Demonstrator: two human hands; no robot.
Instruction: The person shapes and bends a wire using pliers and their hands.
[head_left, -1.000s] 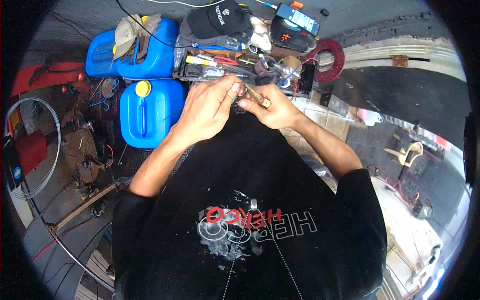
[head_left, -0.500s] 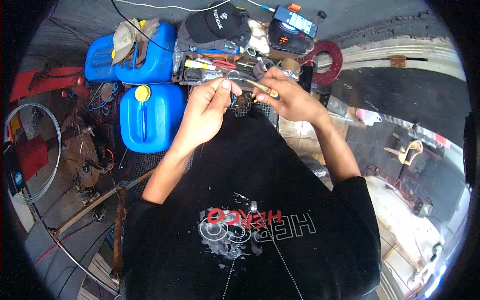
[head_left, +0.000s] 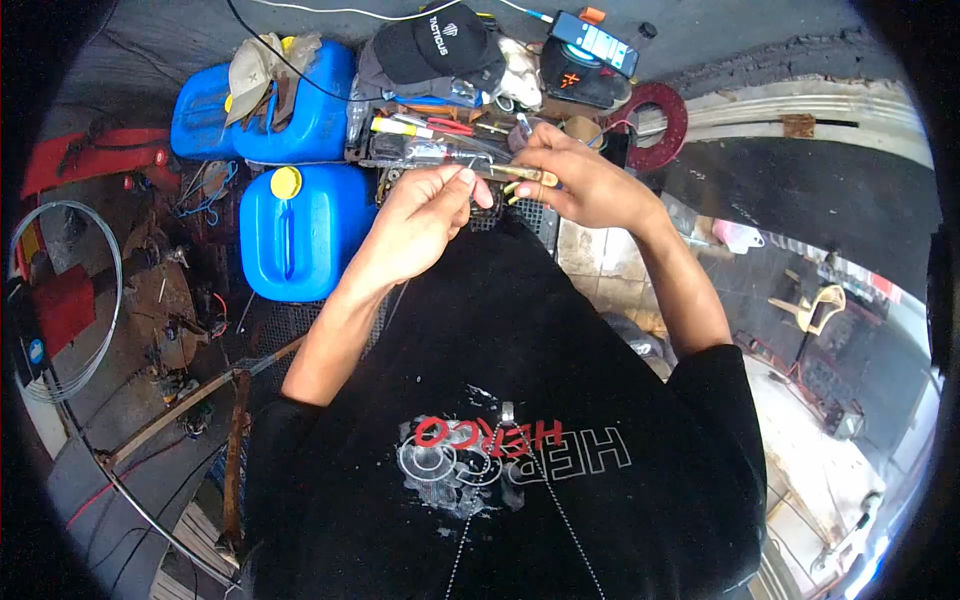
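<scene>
My left hand [head_left: 428, 215] is closed, thumb against forefinger, in a pinch on a thin piece of wire [head_left: 481, 158]. The wire's bent end rises just above the fingertips. Opposite it, my right hand [head_left: 590, 185] is wrapped around pliers [head_left: 530, 174] with worn yellowish handles. Their narrow jaws point left and meet or nearly meet the wire; whether they grip it is too small to tell. Both hands are above the front of a cluttered tool bench [head_left: 400, 158].
Behind my hands lie red-handled pliers [head_left: 450, 127], a yellow-and-white marker [head_left: 400, 127] and a black cap [head_left: 425, 45]. A phone [head_left: 594, 44] rests at the back right. Blue jerrycans [head_left: 305, 235] stand on the left, near a wire coil [head_left: 115, 290]. A red ring [head_left: 660, 125] is on the right.
My left hand has moved slightly down and right. The pliers have shifted left and lie flatter. The wire's curved end now shows closer to the jaws.
</scene>
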